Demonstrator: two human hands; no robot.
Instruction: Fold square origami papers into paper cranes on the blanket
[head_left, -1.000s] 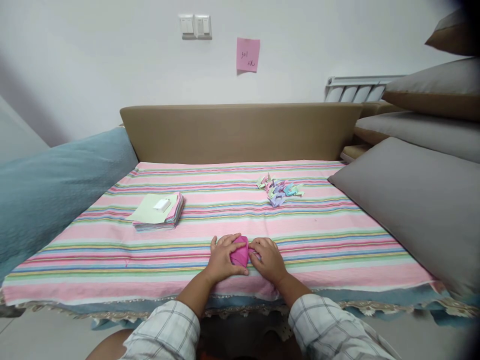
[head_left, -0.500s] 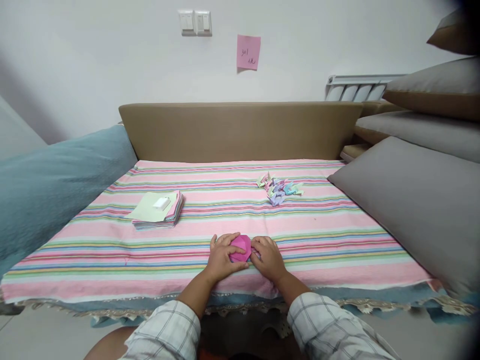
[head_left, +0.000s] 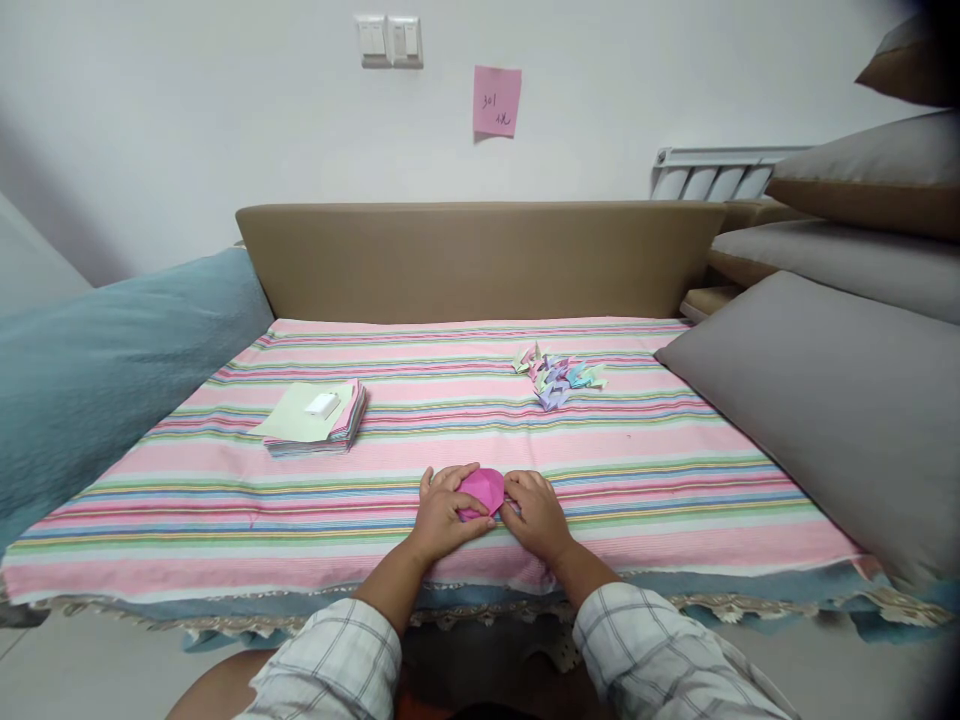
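A bright pink piece of folded paper (head_left: 486, 488) lies on the striped cloth near the front edge, between my hands. My left hand (head_left: 445, 512) rests over its left side, fingers curled onto it and the thumb along its near edge. At the paper's right edge, my right hand (head_left: 534, 510) pinches with thumb and index finger. Part of the paper is hidden under the left fingers. Beyond it to the right sits a cluster of small folded paper pieces (head_left: 556, 378) in pastel colours.
On the left stands a stack of coloured paper sheets (head_left: 300, 422) with a small white object (head_left: 322, 404) on top. Grey cushions (head_left: 817, 420) are piled at the right, and a blue-covered armrest (head_left: 127, 370) borders the left. A brown backrest (head_left: 480, 262) runs along the back.
The pink paper has shifted slightly between my fingers, and its visible outline looks rounder. Both hands stay in nearly the same place.
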